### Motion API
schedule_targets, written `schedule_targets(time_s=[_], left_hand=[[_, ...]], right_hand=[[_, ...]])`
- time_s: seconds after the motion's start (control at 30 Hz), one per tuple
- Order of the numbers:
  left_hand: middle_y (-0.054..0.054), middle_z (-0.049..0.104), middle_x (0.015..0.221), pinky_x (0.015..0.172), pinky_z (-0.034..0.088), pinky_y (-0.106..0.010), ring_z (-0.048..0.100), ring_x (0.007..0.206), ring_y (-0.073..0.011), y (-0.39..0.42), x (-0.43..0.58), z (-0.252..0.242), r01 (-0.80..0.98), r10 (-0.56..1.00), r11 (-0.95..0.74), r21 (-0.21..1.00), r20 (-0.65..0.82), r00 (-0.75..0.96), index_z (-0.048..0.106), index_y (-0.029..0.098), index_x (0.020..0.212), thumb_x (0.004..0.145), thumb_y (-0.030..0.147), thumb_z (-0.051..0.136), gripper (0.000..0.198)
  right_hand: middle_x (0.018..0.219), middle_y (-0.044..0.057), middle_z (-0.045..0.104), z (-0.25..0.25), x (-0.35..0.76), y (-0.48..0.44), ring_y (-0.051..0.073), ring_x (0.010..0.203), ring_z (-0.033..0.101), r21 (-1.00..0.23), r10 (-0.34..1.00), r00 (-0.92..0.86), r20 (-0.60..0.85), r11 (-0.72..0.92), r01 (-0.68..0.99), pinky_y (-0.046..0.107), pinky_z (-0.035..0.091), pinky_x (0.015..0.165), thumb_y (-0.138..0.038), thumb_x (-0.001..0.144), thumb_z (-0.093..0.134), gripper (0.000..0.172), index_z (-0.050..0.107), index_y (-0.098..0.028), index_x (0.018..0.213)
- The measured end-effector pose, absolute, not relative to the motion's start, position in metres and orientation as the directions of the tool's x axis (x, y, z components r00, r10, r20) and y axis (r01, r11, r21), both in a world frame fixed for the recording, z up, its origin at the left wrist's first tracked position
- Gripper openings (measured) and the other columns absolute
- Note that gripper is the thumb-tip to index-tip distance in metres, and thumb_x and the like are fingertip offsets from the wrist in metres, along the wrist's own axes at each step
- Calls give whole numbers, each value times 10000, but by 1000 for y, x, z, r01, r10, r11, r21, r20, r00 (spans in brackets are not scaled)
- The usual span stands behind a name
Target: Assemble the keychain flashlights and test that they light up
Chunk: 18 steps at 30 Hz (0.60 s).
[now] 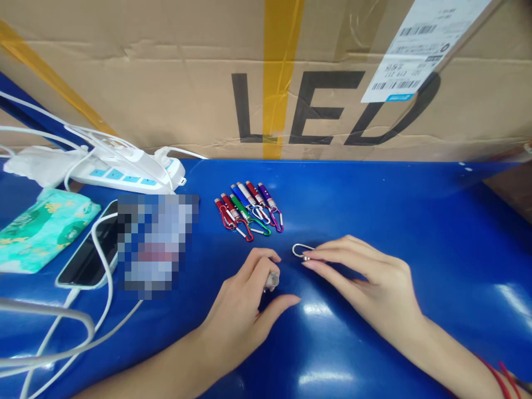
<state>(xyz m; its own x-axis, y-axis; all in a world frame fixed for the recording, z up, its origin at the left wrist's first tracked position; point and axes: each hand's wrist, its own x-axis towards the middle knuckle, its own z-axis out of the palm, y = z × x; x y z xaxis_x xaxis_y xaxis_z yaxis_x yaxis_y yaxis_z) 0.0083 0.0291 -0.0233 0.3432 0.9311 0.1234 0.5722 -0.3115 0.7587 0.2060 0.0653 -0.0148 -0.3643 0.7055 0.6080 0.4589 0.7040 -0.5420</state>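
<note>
My left hand (245, 305) is curled round a small silver tube (272, 281), with only its end showing between the fingers. The thumb stands apart from it. Between thumb and fingertips, my right hand (369, 277) pinches a silver carabiner clip (296, 250) whose loop points left, towards the other hand. Just beyond both hands lies a group of small keychain laser pointers in several colours, among them a purple keychain laser pointer (266, 194) and a green keychain laser pointer (240, 205), each with a carabiner clip on its near end.
On the left are a white power strip (124, 174), a green tissue pack (45, 228), a phone (91, 252) and loose white cables (108, 277). A blurred item (155, 246) lies beside the phone. A large cardboard box (187, 83) stands along the back of the blue table (394, 210).
</note>
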Motion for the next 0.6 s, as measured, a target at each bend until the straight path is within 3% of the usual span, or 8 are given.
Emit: schedule_targets(time_s=[0.1, 0.2, 0.4, 0.6], left_hand=[[-12, 464, 1071, 690, 438, -254, 543, 768, -113, 28, 8, -20, 565, 903, -364, 741, 132, 408, 404, 219, 941, 948, 266, 397, 48], [-10, 447, 1080, 722, 431, -249, 552, 850, -114, 27, 8, -20, 532, 880, -381, 757, 120, 459, 419, 235, 991, 975, 219, 301, 120], [-2, 441, 1050, 777, 407, -208, 519, 895, -98, 27, 7, -24, 481, 865, -398, 781, 144, 481, 445, 235, 1008, 978, 186, 324, 134], [-21, 482, 1006, 776, 391, -233, 483, 884, -133, 28, 8, -23, 476, 869, -439, 762, 225, 441, 475, 211, 982, 979, 191, 327, 150]], right_hand=[[850, -6, 687, -7, 200, 54, 96, 773, 627, -614, 706, -362, 609, 709, 348, 207, 517, 731, -31, 731, 693, 205, 665, -160, 888], [878, 27, 689, -4, 195, 46, 105, 791, 630, -622, 672, -391, 629, 737, 265, 202, 534, 715, 7, 743, 659, 224, 667, -119, 927], [917, 54, 673, -10, 193, 47, 111, 797, 604, -626, 646, -433, 629, 751, 211, 237, 534, 684, -29, 799, 620, 205, 663, -121, 977], [947, 70, 646, -8, 193, 47, 102, 801, 590, -611, 645, -469, 603, 752, 249, 222, 508, 686, -32, 823, 586, 191, 667, -119, 973]])
